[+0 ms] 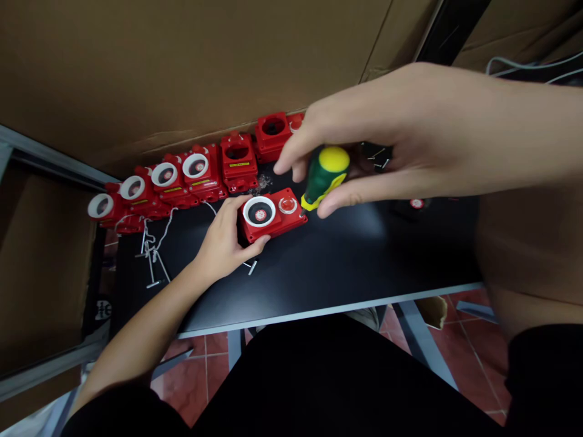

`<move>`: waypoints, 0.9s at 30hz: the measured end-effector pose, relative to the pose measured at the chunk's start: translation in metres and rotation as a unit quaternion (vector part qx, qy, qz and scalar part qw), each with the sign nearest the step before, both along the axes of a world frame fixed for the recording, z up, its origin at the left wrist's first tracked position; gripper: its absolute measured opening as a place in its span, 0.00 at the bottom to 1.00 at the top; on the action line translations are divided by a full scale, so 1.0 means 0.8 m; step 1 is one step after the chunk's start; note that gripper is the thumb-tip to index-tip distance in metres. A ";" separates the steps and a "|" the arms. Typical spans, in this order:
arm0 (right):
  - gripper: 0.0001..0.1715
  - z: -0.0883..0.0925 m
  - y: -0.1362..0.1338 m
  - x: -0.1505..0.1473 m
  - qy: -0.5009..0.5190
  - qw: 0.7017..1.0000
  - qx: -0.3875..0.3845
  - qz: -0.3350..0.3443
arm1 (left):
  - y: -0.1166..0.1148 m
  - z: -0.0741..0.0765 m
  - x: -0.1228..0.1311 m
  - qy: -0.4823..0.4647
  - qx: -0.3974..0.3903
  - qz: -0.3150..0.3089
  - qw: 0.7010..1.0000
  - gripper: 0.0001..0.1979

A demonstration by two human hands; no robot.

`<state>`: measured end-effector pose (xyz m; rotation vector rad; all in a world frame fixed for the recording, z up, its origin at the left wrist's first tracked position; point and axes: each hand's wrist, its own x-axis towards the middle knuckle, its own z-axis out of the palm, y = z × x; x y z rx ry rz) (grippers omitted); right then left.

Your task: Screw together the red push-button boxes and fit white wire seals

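My left grip [224, 233] clasps one end of the red alarm box [279, 221] on the black counter [359, 249]; my right grip [387, 136] loosely cups the green-and-yellow screwdriver [327, 176] at its other end. I'd expect it light, stiff, slightly slick: best held by its sides, sparing the white-rimmed cup [259, 212].

The left hand [228, 240] and right hand [396, 139] were bare; the left sleeve [125, 416] and right sleeve [546, 376] were plain black, matching the black cloth [319, 376] between them.
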<state>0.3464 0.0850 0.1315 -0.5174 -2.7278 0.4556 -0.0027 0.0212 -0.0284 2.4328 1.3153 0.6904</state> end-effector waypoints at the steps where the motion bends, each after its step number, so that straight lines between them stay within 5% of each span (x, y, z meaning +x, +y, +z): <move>1: 0.33 0.003 0.001 0.004 0.001 1.000 -0.021 0.018 | 0.000 0.000 0.000 0.001 0.002 -0.002 1.000 0.37; 5: 0.35 0.006 -0.001 0.006 0.000 1.000 -0.004 0.005 | 0.000 -0.001 0.000 -0.003 0.024 -0.011 1.000 0.36; 10: 0.39 -0.014 -0.011 -0.027 0.002 0.983 0.122 -0.140 | 0.001 -0.005 0.000 -0.008 0.046 -0.014 0.999 0.35; 13: 0.38 -0.021 -0.016 -0.042 -0.034 0.975 0.110 -0.188 | 0.002 -0.006 0.000 -0.011 0.048 -0.018 0.999 0.35; 18: 0.17 -0.010 -0.009 -0.021 0.013 0.999 -0.002 -0.033 | 0.001 -0.003 0.000 -0.002 0.033 -0.013 0.999 0.36; 21: 0.14 0.001 0.001 -0.001 0.021 0.992 -0.121 0.038 | 0.000 -0.001 0.001 -0.006 0.031 -0.016 0.999 0.35; 27: 0.12 -0.002 0.004 -0.004 0.059 0.991 -0.117 -0.028 | 0.000 -0.001 0.000 -0.012 0.031 -0.015 0.999 0.36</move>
